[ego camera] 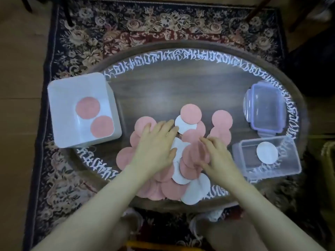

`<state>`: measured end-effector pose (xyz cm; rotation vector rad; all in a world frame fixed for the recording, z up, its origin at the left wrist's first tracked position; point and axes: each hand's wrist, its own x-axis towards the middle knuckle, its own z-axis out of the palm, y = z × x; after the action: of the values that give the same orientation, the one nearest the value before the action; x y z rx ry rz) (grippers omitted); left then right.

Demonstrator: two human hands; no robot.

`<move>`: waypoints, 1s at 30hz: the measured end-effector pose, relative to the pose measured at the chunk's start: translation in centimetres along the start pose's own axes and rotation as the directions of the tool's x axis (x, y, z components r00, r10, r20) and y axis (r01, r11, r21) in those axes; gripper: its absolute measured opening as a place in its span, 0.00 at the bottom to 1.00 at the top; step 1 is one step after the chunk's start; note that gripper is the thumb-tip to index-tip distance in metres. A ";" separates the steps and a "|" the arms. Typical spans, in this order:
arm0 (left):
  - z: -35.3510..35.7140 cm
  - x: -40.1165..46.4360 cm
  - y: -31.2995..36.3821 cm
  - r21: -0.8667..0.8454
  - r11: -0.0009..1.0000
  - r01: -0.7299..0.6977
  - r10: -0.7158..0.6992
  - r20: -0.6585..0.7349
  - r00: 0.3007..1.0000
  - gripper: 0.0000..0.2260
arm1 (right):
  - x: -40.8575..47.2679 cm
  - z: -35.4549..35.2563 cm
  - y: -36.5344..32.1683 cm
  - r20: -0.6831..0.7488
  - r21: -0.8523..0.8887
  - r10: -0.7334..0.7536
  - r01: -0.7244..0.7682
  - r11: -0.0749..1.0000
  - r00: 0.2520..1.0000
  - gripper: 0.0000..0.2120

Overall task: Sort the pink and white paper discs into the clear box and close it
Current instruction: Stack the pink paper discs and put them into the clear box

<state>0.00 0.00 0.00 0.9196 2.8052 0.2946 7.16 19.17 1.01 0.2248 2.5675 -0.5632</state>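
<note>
Over the middle of the oval bench (181, 84), I've got both hands down on the heap of paper discs (183, 156). My left hand (155, 147) lies flat, fingers straight and spread, grip open, pressing on pink discs with its fingertips reaching toward a white one. My right hand (215, 156) has its fingers bent a little, tips touching the pink discs in the centre of the heap; I can't tell whether that grip pinches a disc or just rests there. Pink and white discs overlap loosely, spilling toward the near edge of the bench, where one white disc (195, 192) sits right at the rim. Off to my right, the clear box (266, 171) stands open near the bench edge with a single white disc (267, 152) inside; its lid (263, 107) lies just behind it, apart. On my left, a white tub (63, 89) overhangs the bench edge, with two pink discs (94, 116) in it. Bare wood shows beyond the heap, between tub and lid.
</note>
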 end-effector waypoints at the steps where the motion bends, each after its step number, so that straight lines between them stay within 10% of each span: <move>1: 0.6 0.5 -0.5 -0.017 1.000 -0.010 0.010 -0.013 1.000 0.25 | 0.4 0.3 0.6 0.005 -0.035 0.003 -0.003 0.999 1.000 0.33; 13: 4.8 4.1 -1.9 -0.081 0.974 -0.211 0.179 -0.292 0.939 0.19 | 2.7 0.6 3.0 -0.239 0.286 -0.044 0.114 0.952 0.970 0.11; 22: 3.4 4.2 -0.1 -0.539 0.831 -0.135 0.027 -0.202 0.979 0.26 | 4.0 0.4 0.1 -0.386 0.806 0.021 0.326 0.494 0.922 0.09; 25: 3.7 3.7 0.5 -0.781 0.624 -0.020 -0.096 -0.102 0.990 0.20 | 4.0 1.1 -0.2 -0.369 0.844 0.045 0.314 0.434 0.928 0.07; 30: 3.5 2.7 0.3 -0.907 0.396 0.144 -0.293 0.024 0.956 0.13 | 3.0 0.9 1.1 -0.397 0.653 0.016 0.270 0.708 0.918 0.08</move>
<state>-1.17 2.31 -3.53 0.2260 2.1929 1.6775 5.25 19.92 -1.52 0.4438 2.6003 -1.7048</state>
